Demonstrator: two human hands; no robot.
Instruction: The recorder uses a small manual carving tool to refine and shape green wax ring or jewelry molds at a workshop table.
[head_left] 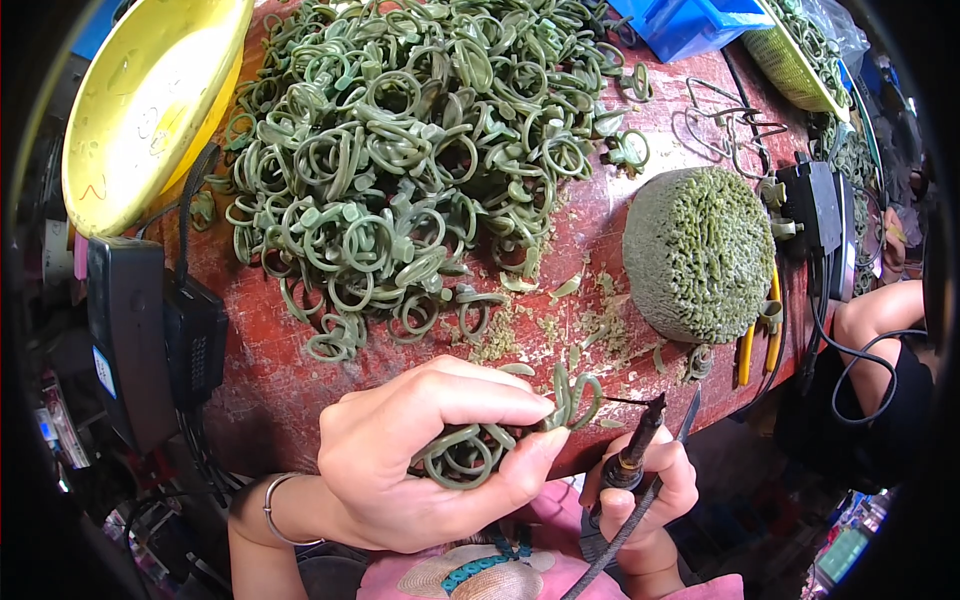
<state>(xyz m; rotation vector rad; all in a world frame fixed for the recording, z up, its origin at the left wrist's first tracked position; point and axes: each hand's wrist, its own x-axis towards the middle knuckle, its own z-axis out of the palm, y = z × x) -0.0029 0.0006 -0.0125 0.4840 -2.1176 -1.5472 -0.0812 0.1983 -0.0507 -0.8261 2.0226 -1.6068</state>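
Note:
My left hand (400, 440) is closed, with several green wax rings (463, 458) cupped in the palm. Between its thumb and forefinger stand green wax rings (577, 398), held upright. Gripped in my right hand (655, 500) is a dark wax pen (630, 452) with a cord. Its thin tip points left, close to the pinched rings; whether it touches them I cannot tell. A slim grey blade (688, 415) rises beside the pen, apparently from the same hand. Beyond my hands lies a large pile of green wax rings (400, 150).
A round green wax block (700, 255) with a rough top sits at the right. Yellow dish (150, 110) and black power boxes (135, 340) stand left; a blue bin (690, 25) and a bent wire stand (735, 120) are at the back. Another person's arm (880, 320) shows at right.

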